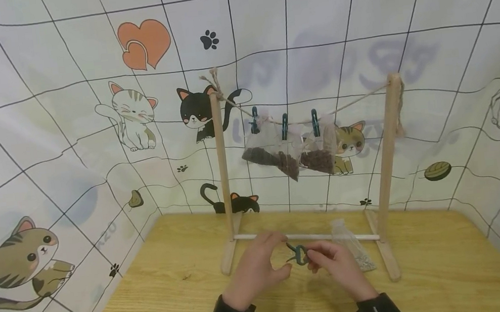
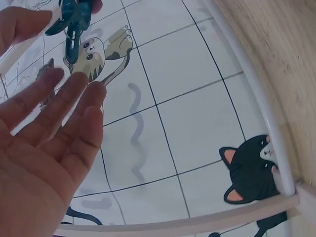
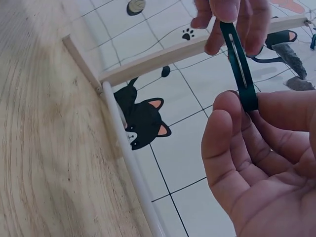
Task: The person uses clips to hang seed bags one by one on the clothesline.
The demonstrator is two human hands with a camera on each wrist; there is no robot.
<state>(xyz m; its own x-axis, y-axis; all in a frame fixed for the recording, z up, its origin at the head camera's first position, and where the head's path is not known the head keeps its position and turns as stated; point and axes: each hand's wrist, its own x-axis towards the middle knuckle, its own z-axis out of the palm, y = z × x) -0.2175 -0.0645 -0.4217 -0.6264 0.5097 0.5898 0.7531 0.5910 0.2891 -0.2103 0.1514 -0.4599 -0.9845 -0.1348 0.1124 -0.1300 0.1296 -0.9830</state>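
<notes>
My right hand [image 1: 336,264] pinches a dark green plastic clothespin [image 1: 299,255] between thumb and fingers, above the table. Just left of it, my left hand [image 1: 259,264] has thumb and fingers spread apart around the clothespin's far end; the left wrist view shows these fingers extended with nothing gripped. In the right wrist view the left thumb overlaps the clothespin's [image 3: 242,69] upper end, and contact is unclear. Behind the right hand, a clear plastic bag [image 1: 356,251] with pale contents lies on the table, partly hidden.
A wooden frame [image 1: 223,169] stands on the table [image 1: 164,297], a sagging string [image 1: 358,101] between its posts. Clear bags with dark contents [image 1: 319,161] hang there, held by green clothespins [image 1: 284,127]. A white rod [image 1: 354,235] joins the feet. Cat-printed cloth [image 1: 258,18] surrounds the table.
</notes>
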